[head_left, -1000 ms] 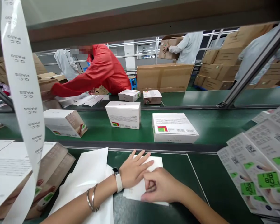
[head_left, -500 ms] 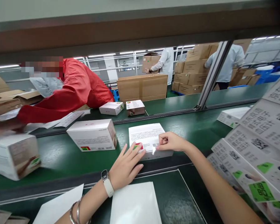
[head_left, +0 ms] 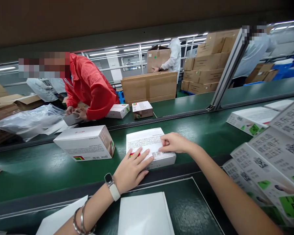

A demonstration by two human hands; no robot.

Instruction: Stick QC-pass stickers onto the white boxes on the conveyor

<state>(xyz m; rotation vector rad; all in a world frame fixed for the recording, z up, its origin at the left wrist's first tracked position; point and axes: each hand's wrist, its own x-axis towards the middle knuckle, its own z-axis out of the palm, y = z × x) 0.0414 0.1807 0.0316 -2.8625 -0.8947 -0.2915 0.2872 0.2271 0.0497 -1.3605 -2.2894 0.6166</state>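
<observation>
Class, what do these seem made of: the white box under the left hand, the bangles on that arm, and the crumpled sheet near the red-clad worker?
White box: probably smooth printed paperboard; crisp edges, fine print.
Bangles: likely polished metal; silvery highlights.
Crumpled sheet: apparently thin glossy plastic film; translucent, with bright creases.

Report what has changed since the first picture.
The left hand and right hand moved from the white stack onto the flat box. It and the upright box slid left along the green belt. A red sleeve drew back. The two far boxes stayed put.
</observation>
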